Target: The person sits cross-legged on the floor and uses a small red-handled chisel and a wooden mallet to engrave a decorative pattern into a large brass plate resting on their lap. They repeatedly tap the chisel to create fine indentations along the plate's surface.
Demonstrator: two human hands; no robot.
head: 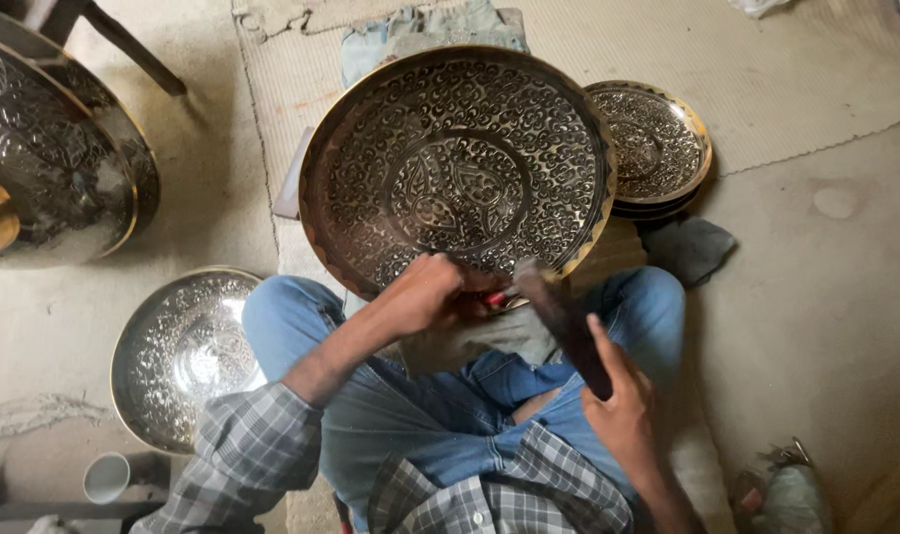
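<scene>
Most of the big tray (458,168) already looks engraved; work sits at its 6 o'clock rim. Left hand (425,294) pinches a red-tipped chisel (497,297), right hand (623,405) fingers wrapped round a hammer (564,321).

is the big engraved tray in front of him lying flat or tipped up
Tipped up. The big engraved tray leans with its patterned face toward the camera, near rim low by the left hand, unlike the small tray lying flat.

The dark wooden hammer (566,321) is motion-blurred, the closed left hand (428,294) hides most of a red-tipped tool (495,298), and the far-left large engraved metal tray (49,163) is cut off by the edge.
</scene>
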